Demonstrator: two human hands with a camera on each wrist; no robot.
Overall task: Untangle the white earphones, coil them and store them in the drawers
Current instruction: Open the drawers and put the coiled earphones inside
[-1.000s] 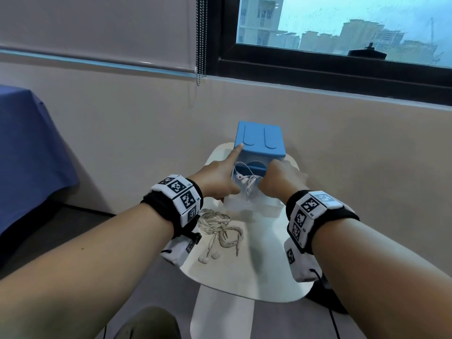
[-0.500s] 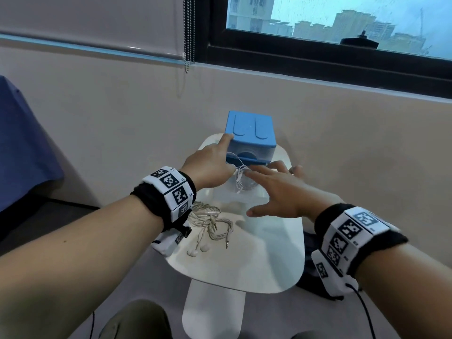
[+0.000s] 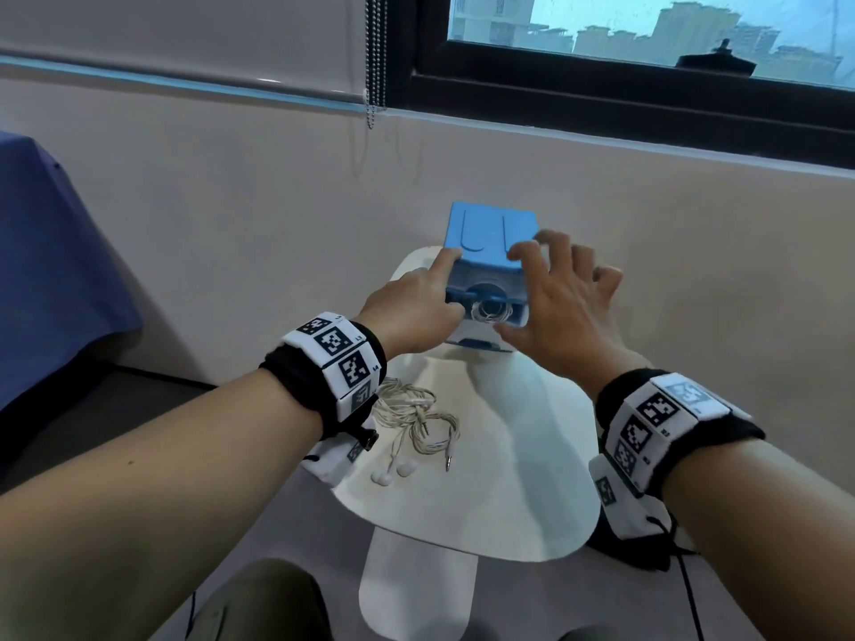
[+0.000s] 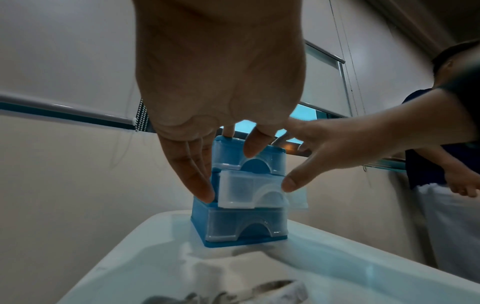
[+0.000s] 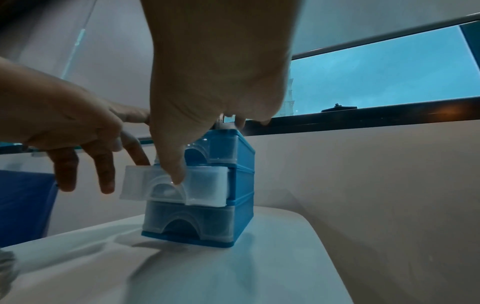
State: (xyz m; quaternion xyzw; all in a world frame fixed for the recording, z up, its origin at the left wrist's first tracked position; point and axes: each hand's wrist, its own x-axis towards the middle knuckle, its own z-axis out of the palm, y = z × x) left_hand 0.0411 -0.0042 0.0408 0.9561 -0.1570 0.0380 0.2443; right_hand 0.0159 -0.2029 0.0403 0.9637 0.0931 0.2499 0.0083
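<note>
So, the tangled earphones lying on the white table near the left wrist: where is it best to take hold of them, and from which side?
Probably the bunched loops of the tangled earphones, pinched from above. The bundle lies flat on the white table, so nothing offers a side grip. Its earbuds and plug trail loose toward the person and would drag the knot if pulled.

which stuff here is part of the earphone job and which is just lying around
Part of the job:
- blue drawer unit
- pulled-out middle drawer
- coiled white earphones in that drawer
- tangled earphones on the table
- left hand, right hand

Just lying about:
- blue cloth
- blind chain
</note>
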